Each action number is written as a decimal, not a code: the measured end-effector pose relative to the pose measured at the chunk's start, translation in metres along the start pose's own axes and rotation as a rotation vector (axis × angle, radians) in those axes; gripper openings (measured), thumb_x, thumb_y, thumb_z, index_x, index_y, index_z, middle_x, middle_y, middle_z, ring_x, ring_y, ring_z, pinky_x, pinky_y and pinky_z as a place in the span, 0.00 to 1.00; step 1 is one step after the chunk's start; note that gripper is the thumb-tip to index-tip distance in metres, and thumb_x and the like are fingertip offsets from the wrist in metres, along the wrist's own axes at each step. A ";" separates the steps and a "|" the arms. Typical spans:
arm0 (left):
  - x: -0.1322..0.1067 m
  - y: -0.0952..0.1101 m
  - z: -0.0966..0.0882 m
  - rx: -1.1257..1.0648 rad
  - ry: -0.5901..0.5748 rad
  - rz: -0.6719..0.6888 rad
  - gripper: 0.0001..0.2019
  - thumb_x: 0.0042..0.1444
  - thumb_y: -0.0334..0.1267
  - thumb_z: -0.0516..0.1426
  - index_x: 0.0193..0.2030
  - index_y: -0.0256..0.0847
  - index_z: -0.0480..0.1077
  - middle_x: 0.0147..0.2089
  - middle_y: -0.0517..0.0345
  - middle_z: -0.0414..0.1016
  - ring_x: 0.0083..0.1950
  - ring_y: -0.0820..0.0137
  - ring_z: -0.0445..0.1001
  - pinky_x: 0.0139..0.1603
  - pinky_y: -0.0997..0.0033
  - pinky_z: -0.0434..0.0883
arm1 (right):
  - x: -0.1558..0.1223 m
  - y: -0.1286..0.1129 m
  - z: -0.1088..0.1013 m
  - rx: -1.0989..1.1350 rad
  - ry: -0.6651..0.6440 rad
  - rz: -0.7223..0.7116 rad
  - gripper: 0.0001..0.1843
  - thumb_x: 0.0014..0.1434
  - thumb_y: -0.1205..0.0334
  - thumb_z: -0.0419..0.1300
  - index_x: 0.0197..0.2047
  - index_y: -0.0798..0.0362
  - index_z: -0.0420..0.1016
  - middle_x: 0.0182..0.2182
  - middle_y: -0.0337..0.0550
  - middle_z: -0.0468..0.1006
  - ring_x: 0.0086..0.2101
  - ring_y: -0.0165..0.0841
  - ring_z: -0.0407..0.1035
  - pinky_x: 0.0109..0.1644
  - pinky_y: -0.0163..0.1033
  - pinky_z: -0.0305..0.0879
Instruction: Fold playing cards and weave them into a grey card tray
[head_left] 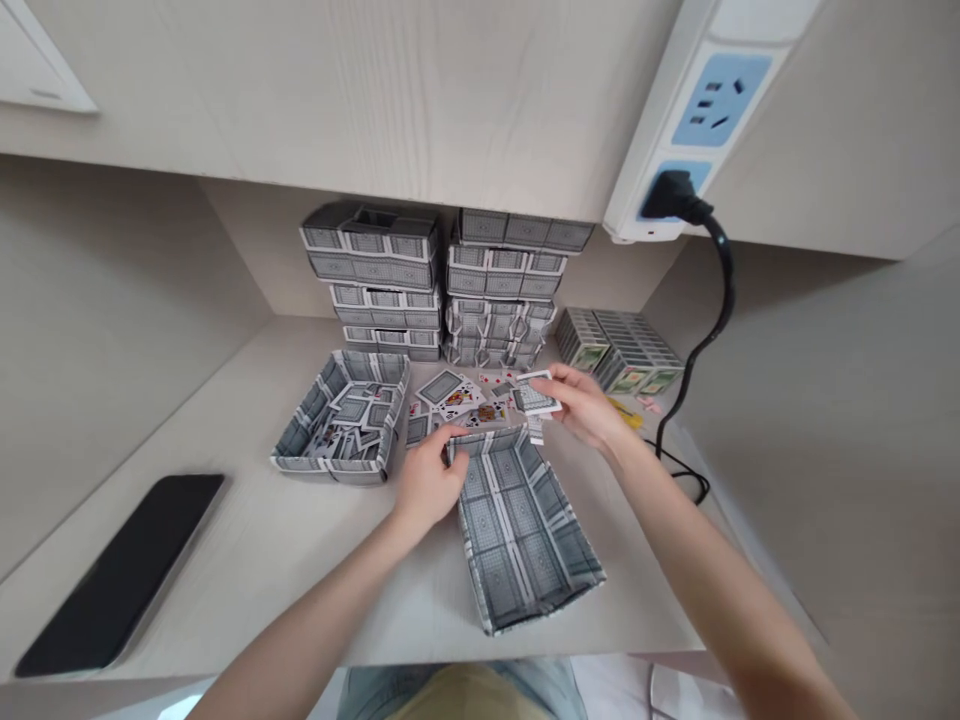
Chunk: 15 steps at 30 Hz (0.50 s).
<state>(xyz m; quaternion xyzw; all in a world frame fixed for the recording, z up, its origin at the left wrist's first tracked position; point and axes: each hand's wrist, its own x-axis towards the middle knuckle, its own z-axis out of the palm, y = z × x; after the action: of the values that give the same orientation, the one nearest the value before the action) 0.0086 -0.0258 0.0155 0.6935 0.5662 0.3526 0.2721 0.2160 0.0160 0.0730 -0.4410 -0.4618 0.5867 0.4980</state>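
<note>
In front of me lies an open box made of playing cards [517,530], grey card backs lining its inside. My left hand [435,475] grips its far left corner, thumb and fingers closed over the rim. Just beyond the far right corner, my right hand [581,400] pinches playing cards [535,394] with a grey-patterned back facing up; how many I cannot tell. Loose playing cards [457,396], some face up, are scattered past the box's far edge. To the left sits a second card box [337,470] with cards and card pieces inside.
Stacked card boxes [386,265] stand in two columns against the back wall. Packs of cards [622,350] sit at right, near a yellow item [626,413]. A black phone-like slab [120,575] lies at left. A black cable [712,340] hangs from the power strip [705,120].
</note>
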 end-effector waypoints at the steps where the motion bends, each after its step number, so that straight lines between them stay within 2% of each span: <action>1: 0.000 0.001 -0.003 0.029 -0.002 0.018 0.12 0.49 0.38 0.49 0.39 0.43 0.68 0.35 0.60 0.73 0.33 0.69 0.69 0.36 0.72 0.62 | -0.002 0.002 -0.005 -0.024 0.044 -0.008 0.13 0.38 0.60 0.65 0.24 0.53 0.64 0.21 0.33 0.70 0.21 0.25 0.64 0.23 0.30 0.57; 5: 0.002 0.005 -0.014 0.131 -0.041 0.064 0.10 0.48 0.40 0.50 0.34 0.43 0.70 0.32 0.59 0.74 0.32 0.69 0.69 0.35 0.73 0.62 | -0.010 0.009 -0.021 -0.073 0.150 0.013 0.14 0.36 0.60 0.66 0.24 0.53 0.65 0.23 0.36 0.72 0.24 0.27 0.66 0.25 0.32 0.60; 7: 0.003 0.007 -0.019 0.151 -0.110 0.112 0.11 0.48 0.41 0.51 0.36 0.44 0.71 0.31 0.60 0.74 0.31 0.69 0.70 0.33 0.74 0.62 | -0.013 0.013 -0.026 -0.032 0.162 0.046 0.12 0.38 0.60 0.64 0.23 0.54 0.65 0.24 0.38 0.73 0.25 0.29 0.67 0.27 0.34 0.62; 10: 0.004 0.009 -0.025 0.186 -0.219 0.189 0.13 0.48 0.43 0.51 0.41 0.48 0.70 0.34 0.61 0.75 0.27 0.70 0.69 0.31 0.74 0.62 | -0.019 0.018 -0.029 0.069 0.150 0.063 0.10 0.39 0.62 0.63 0.22 0.54 0.64 0.30 0.43 0.75 0.29 0.33 0.70 0.30 0.37 0.65; 13: 0.003 0.009 -0.029 0.299 -0.243 0.202 0.15 0.50 0.42 0.49 0.43 0.51 0.69 0.35 0.60 0.75 0.26 0.69 0.69 0.30 0.72 0.61 | -0.022 0.018 -0.031 0.093 0.156 0.058 0.11 0.39 0.62 0.62 0.21 0.53 0.62 0.36 0.44 0.74 0.30 0.35 0.70 0.29 0.39 0.66; 15: 0.001 0.009 -0.030 0.375 -0.240 0.184 0.17 0.49 0.41 0.49 0.46 0.51 0.67 0.33 0.59 0.75 0.26 0.67 0.70 0.30 0.71 0.60 | -0.023 0.014 -0.032 0.050 0.193 0.043 0.12 0.39 0.61 0.62 0.20 0.54 0.61 0.37 0.43 0.73 0.28 0.32 0.70 0.28 0.37 0.65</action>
<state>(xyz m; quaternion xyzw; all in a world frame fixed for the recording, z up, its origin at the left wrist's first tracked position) -0.0104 -0.0268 0.0408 0.8175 0.5200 0.1796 0.1706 0.2471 -0.0044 0.0549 -0.4928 -0.3872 0.5633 0.5384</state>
